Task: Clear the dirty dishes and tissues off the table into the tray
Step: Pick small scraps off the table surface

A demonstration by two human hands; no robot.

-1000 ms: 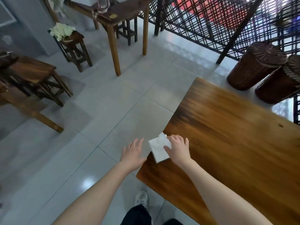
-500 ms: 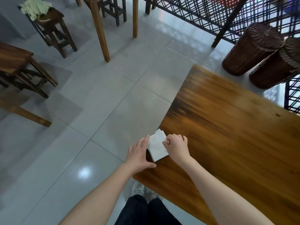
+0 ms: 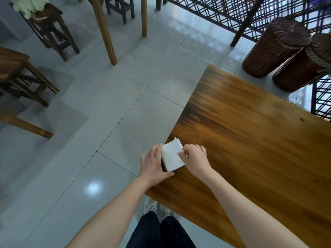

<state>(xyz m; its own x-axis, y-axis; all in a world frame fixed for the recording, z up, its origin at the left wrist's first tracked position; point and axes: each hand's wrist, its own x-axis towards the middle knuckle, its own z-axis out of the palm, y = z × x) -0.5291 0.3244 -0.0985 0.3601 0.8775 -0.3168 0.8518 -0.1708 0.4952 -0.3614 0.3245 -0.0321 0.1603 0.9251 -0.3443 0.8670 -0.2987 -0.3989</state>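
Glossy wooden table (image 3: pixel 250 140) on grey tiled floor (image 3: pixel 107 113). Beyond table's far end: two wicker baskets (image 3: pixel 274 47), lattice screen (image 3: pixel 215 15). Off table's left side: dark stools (image 3: pixel 48 27). White tissues (image 3: pixel 172 156) stacked at table's left edge. Left hand (image 3: pixel 152 165) flat against stack's outer side, fingers straight, thumb along near side. Right hand (image 3: pixel 195 158) on stack's inner side, fingers curled, pinching top corner.
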